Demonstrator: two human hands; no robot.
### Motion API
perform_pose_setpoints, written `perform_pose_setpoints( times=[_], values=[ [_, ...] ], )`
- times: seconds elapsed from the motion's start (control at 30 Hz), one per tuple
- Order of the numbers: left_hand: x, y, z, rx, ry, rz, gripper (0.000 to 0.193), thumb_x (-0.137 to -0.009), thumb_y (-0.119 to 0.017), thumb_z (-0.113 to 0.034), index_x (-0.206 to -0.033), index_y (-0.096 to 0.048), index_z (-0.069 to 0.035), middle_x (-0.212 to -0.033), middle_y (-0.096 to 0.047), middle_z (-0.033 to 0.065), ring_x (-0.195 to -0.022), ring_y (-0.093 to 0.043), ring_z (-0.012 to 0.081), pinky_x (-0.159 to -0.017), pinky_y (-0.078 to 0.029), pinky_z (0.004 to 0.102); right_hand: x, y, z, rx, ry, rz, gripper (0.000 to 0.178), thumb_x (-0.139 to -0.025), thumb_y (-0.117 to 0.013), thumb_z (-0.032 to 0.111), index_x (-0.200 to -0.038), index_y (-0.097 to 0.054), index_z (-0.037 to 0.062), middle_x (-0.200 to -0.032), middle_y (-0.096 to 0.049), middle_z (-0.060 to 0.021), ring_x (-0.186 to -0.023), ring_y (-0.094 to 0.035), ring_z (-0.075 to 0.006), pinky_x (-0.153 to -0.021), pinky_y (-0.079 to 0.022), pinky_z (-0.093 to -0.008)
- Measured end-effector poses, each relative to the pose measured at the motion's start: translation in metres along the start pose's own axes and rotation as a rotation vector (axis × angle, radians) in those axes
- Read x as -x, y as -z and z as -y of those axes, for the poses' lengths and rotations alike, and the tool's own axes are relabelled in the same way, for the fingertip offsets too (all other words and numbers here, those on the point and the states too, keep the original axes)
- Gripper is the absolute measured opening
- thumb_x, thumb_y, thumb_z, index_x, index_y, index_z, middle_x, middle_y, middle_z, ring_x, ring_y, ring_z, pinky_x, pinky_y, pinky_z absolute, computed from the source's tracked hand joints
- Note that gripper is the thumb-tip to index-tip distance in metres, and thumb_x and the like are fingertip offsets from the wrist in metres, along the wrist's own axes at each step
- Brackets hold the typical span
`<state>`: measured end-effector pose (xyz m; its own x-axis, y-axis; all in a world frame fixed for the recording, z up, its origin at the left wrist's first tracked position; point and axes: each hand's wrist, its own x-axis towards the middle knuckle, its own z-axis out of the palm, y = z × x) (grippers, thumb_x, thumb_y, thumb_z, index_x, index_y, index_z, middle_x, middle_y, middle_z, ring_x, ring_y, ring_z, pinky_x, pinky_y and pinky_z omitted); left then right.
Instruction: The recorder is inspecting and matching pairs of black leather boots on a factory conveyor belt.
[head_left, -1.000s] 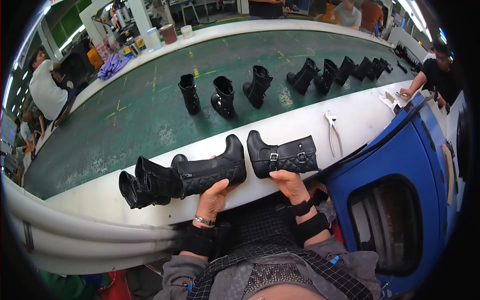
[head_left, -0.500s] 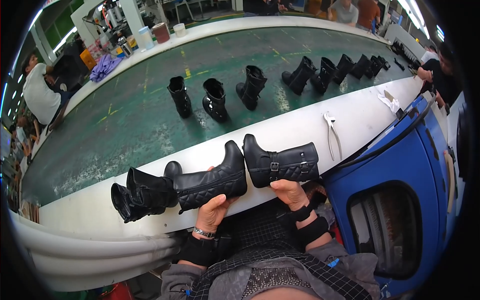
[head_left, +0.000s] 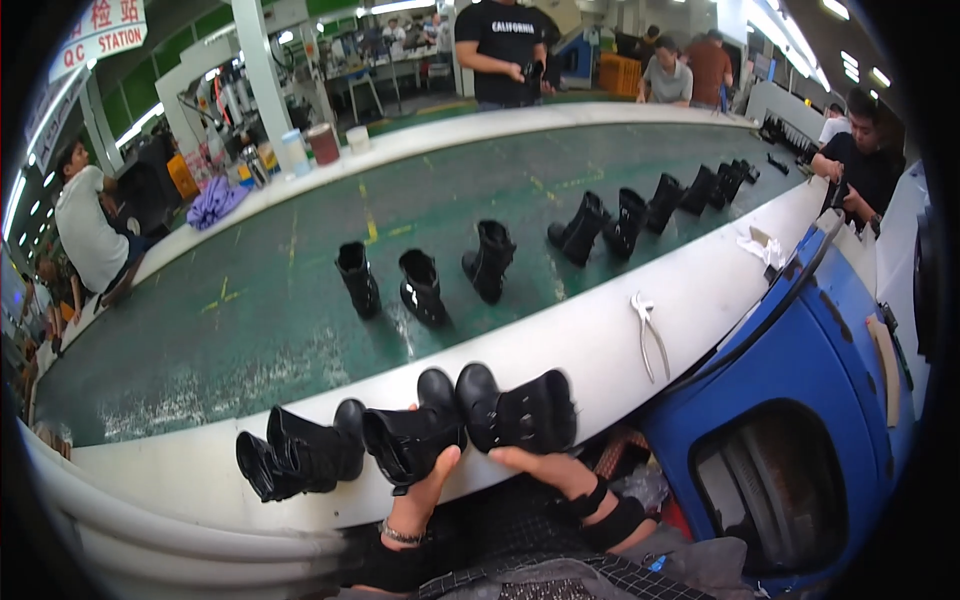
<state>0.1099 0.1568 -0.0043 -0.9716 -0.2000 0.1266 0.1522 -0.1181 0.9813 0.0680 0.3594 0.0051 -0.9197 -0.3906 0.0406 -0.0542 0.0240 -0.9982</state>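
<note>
Two black ankle-high buckled boots are between my hands above the white table edge, toes side by side. My left hand (head_left: pixel 428 497) grips the left boot (head_left: pixel 412 432), thumb on the near side and fingers mostly behind it; its open shaft tilts toward me. The right boot (head_left: pixel 518 408) shows strap buckles on its shaft, and my right hand (head_left: pixel 540 468) closes on its near side, fingers largely hidden beneath. Just left of them, another pair of black boots (head_left: pixel 300 455) rests on the white ledge, shafts to the left.
Beyond the ledge (head_left: pixel 560 340) runs a green conveyor belt (head_left: pixel 270 300) with a row of black boots (head_left: pixel 490 262). Metal pincers (head_left: pixel 648 335) lie to the right, before a blue machine (head_left: pixel 740 400). A co-worker (head_left: pixel 855 160) stands far right; other people are around the line.
The view has tilted up, so everything sits lower. Both held boots have been turned: the left one's zipped, quilted side gave way to its shaft opening. Both hands keep hold.
</note>
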Motion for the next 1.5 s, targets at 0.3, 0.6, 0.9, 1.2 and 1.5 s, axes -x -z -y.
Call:
perform_pose_setpoints(
  times=[0.3,0.6,0.9,1.2,1.5],
  values=[
    [0.015,0.019,0.001,-0.708,-0.363,-0.186,0.049,-0.071,-0.064,-0.008,-0.117,-0.054,0.001,-0.122,-0.051,0.0192,-0.111,-0.047,0.0357,-0.099,-0.036,0.0416,-0.027,-0.022,-0.025,-0.116,0.072,0.031,0.053,-0.099,-0.043,0.028,-0.143,-0.033,-0.0001,-0.135,-0.047,-0.01,-0.113,-0.052,-0.0178,-0.094,-0.043,-0.0318],
    [0.08,0.048,0.001,-0.798,-0.473,-0.649,0.046,-0.073,-0.065,-0.006,-0.114,-0.047,0.002,-0.133,-0.03,0.0286,-0.121,-0.033,0.0355,-0.104,-0.024,0.0477,-0.036,-0.039,-0.02,-0.207,0.008,0.015,0.053,-0.103,-0.037,0.028,-0.146,-0.028,-0.0022,-0.121,-0.054,-0.0077,-0.101,-0.055,-0.0114,-0.085,-0.043,-0.024],
    [0.051,0.077,0.008,-0.658,-0.503,-0.825,0.049,-0.072,-0.068,-0.008,-0.116,-0.046,-0.003,-0.139,-0.023,0.0273,-0.131,-0.025,0.0365,-0.107,-0.02,0.0463,-0.052,-0.043,-0.02,-0.049,-0.083,0.054,0.05,-0.102,-0.039,0.027,-0.144,-0.035,-0.0011,-0.112,-0.058,-0.0045,-0.09,-0.054,-0.0095,-0.081,-0.044,-0.0231],
    [0.044,0.086,0.024,-0.577,-0.514,-0.876,0.049,-0.07,-0.065,-0.003,-0.112,-0.042,-0.001,-0.127,-0.035,0.0217,-0.124,-0.032,0.0353,-0.107,-0.021,0.0444,-0.072,-0.091,-0.024,-0.048,-0.115,0.317,0.055,-0.101,-0.041,0.028,-0.146,-0.029,-0.0005,-0.126,-0.054,-0.0071,-0.105,-0.056,-0.0134,-0.093,-0.045,-0.0294],
    [0.034,0.095,0.029,-0.559,-0.496,-1.0,0.063,-0.069,-0.064,0.0,-0.124,-0.036,0.002,-0.127,-0.03,0.0217,-0.116,-0.036,0.0316,-0.103,-0.028,0.0429,-0.1,-0.089,-0.016,-0.139,-0.226,0.461,0.054,-0.101,-0.042,0.028,-0.145,-0.031,-0.0012,-0.123,-0.054,-0.0106,-0.104,-0.057,-0.0174,-0.095,-0.047,-0.0315]
  ],
)
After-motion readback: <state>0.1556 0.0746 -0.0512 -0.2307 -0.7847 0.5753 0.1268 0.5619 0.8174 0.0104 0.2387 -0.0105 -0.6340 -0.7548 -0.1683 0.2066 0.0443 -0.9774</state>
